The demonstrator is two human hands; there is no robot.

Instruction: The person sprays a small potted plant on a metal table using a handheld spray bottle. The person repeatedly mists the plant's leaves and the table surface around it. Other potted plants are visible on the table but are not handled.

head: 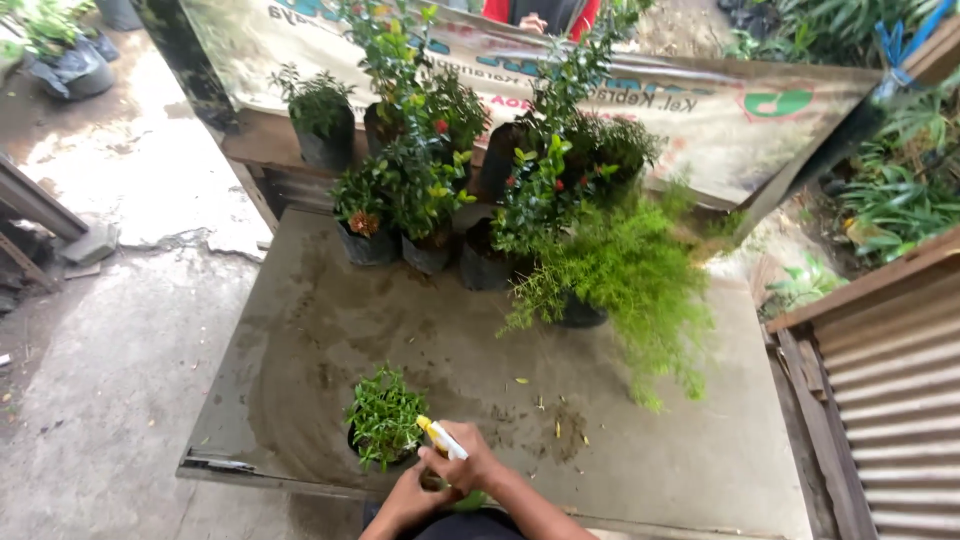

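A small bushy green plant [385, 415] in a black pot stands near the front edge of a dirty grey table [700, 440]. My right hand [468, 465] grips a spray bottle with a yellow and white nozzle [438, 436] that points at the plant from its right. Just below, my left hand [415, 497] sits close under the right one, near the bottle's green body, which is mostly hidden. Whether the left hand holds the bottle I cannot tell.
Several potted plants in black bags [425, 205] stand at the table's back, with a feathery fern [630, 275] at the right. A printed banner [720, 110] hangs behind. Corrugated metal sheet [890, 400] lies at the right. Wet concrete floor [90, 370] is on the left. A person in red [540, 14] stands beyond.
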